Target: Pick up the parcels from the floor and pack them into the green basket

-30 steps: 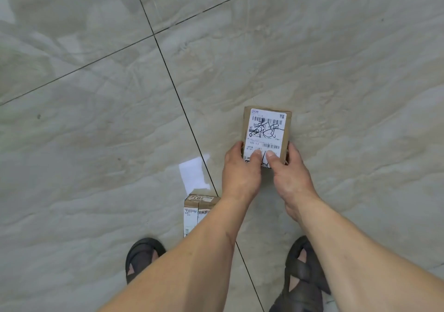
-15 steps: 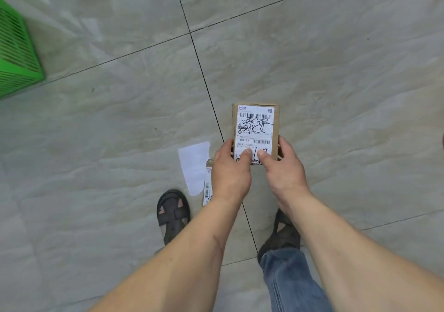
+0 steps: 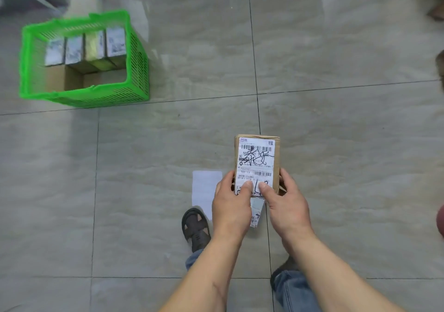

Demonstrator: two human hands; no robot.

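Holding a parcel (image 3: 257, 162) in both hands (image 3: 231, 206) (image 3: 287, 207), we see the green basket (image 3: 138, 71) with four parcels (image 3: 86, 48) standing side by side.

Wore blue denim jeans (image 3: 296, 289) and dark strapped sandals (image 3: 195, 229), with both forearms bare to the hands, no sleeves or gloves.

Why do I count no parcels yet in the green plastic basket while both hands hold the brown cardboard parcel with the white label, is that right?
Not quite. The head view shows the green plastic basket already holding a row of about four parcels along its far side. The rest stands: both the left hand and the right hand hold the brown cardboard parcel with the white label.
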